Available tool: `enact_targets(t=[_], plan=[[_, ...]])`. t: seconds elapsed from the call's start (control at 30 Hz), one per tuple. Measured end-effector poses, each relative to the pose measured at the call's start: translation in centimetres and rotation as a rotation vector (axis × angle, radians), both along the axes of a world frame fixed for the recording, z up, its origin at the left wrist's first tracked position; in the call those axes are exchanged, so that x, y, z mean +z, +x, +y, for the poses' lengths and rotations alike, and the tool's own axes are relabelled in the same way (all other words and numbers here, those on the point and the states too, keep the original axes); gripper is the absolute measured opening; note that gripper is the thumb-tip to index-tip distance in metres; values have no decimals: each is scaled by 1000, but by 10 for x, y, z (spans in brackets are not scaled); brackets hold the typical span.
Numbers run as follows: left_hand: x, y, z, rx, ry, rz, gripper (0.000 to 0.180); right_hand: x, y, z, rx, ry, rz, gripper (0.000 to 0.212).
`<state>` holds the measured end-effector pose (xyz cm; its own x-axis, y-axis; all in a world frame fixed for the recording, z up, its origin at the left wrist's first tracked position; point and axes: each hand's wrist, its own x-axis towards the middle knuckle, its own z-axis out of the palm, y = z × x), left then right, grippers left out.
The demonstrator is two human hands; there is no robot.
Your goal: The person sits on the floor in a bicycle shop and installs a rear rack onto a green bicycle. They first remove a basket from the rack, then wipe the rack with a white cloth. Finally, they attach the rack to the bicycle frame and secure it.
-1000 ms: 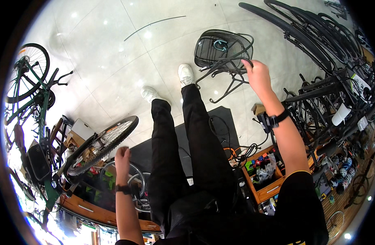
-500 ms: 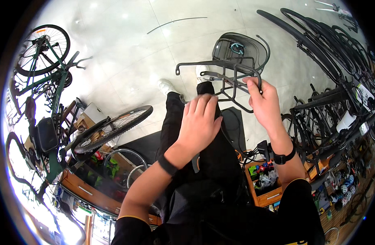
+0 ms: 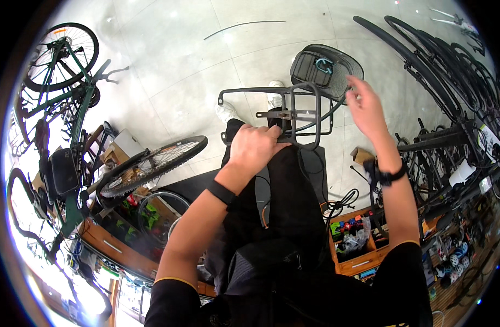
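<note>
A black tubular bicycle rack (image 3: 304,115) is in front of my knees, above the floor. My left hand (image 3: 252,146) is closed around its near left part, and the fingers hide the spot they grip. Loops of tube make up the frame's right end. A flat metal strip crosses its middle. My right hand (image 3: 367,111) is off the rack, to its right, with bent fingers apart and nothing visible in them. Just beyond that hand, a dark mesh basket (image 3: 345,57) stands on the floor with a blue-green coil in it.
At left are a dark green bicycle (image 3: 78,117) and a loose wheel (image 3: 157,163). Black tyres or mudguards (image 3: 408,54) and parked bicycles line the right. A thin rod (image 3: 244,23) lies on the far floor. Near my right side is a wooden drawer (image 3: 361,264) of small parts.
My right hand has let go of the rack and moved away to the right. The rack has turned and shifted left in my left hand. The view has shifted slightly.
</note>
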<state>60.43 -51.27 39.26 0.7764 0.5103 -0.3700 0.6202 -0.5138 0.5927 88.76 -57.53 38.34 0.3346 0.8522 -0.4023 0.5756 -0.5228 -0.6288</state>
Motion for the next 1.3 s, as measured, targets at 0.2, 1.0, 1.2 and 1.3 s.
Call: enact_targets(t=[0.2,1.0,1.2,1.3], plan=[[-6,-29,13,-20,-18,-40,31,-70,2,-15,715,-74,-227,56],[1,-167,-11,650,-178,11,31,-50,117,-82,397,-467,-545,30],[30,-170,-30,887,-60,-289,25,-106,77,-69,219,-628,-428,38],[41,-172,-38,926,-1,-274,31,-116,38,-30,308,-400,-140,43]])
